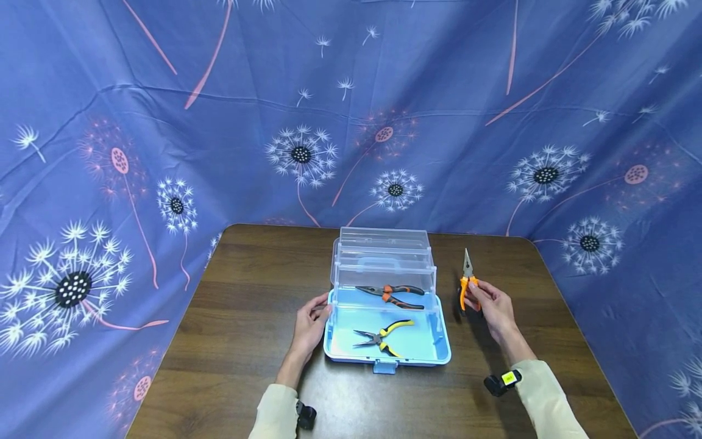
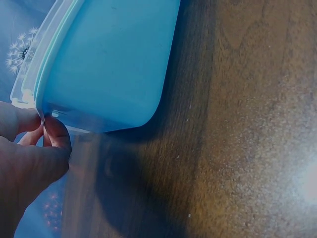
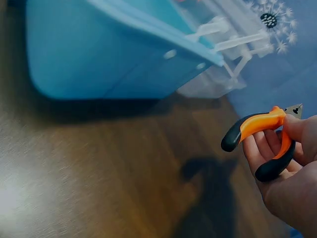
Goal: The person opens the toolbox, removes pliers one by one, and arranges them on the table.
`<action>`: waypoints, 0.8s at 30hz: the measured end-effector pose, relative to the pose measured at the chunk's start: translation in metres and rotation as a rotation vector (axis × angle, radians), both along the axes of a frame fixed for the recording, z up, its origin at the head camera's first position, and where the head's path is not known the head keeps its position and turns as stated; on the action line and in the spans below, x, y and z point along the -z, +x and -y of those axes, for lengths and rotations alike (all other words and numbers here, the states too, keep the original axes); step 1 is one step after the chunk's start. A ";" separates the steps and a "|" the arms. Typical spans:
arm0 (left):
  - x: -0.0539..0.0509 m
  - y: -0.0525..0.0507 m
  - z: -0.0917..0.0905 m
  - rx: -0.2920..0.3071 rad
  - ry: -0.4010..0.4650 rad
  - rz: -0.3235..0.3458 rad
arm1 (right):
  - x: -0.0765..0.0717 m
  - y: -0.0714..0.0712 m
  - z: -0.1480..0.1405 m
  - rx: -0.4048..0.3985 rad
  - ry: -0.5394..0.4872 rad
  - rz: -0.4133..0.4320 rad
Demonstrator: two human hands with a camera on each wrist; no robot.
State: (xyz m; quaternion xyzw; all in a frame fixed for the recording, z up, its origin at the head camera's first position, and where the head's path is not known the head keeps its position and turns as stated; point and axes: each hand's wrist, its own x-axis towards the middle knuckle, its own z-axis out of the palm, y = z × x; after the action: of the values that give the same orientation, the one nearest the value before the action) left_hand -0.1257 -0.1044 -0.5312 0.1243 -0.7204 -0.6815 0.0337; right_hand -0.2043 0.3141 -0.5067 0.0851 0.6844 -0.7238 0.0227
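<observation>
Two sleeved forearms, each with a small black wrist camera (image 1: 503,383), at the near edge of view. One blue box (image 1: 351,360), lid open, on a brown table (image 1: 230,353); its latch (image 1: 385,366) faced the person, presumably for easy reach. In it, yellow-and-black pliers (image 1: 377,339), handles spread, flat on the floor. One left hand (image 1: 309,332), thumb and fingers closed on the box's left rim, seemingly to steady it. One right hand (image 1: 496,310), thumb and fingers pinching orange-and-black pliers (image 1: 467,284) near the pivot, right of the box and apart from it; nose pointing away, handles free, a grip that likely kept the tool controllable. Farther back, dark pliers with orange-red trim (image 1: 387,294); whether on the floor or a clear tray (image 1: 384,277), could not be told. Behind, blue dandelion-print cloth (image 1: 236,158).
</observation>
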 end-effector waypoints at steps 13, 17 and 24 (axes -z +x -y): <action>0.002 0.001 0.000 0.001 0.002 -0.008 | 0.030 0.012 0.000 0.003 0.292 0.123; 0.001 0.000 0.000 -0.012 0.007 -0.002 | 0.031 0.012 0.002 -0.009 0.494 0.131; 0.000 0.001 0.000 -0.008 0.006 -0.010 | 0.031 0.013 0.009 0.007 0.684 0.171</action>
State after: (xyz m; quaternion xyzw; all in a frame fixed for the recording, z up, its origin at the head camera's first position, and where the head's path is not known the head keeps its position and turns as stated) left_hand -0.1249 -0.1039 -0.5311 0.1238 -0.7177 -0.6841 0.0398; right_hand -0.1914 0.3054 -0.5376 0.1507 0.8825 -0.4430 0.0476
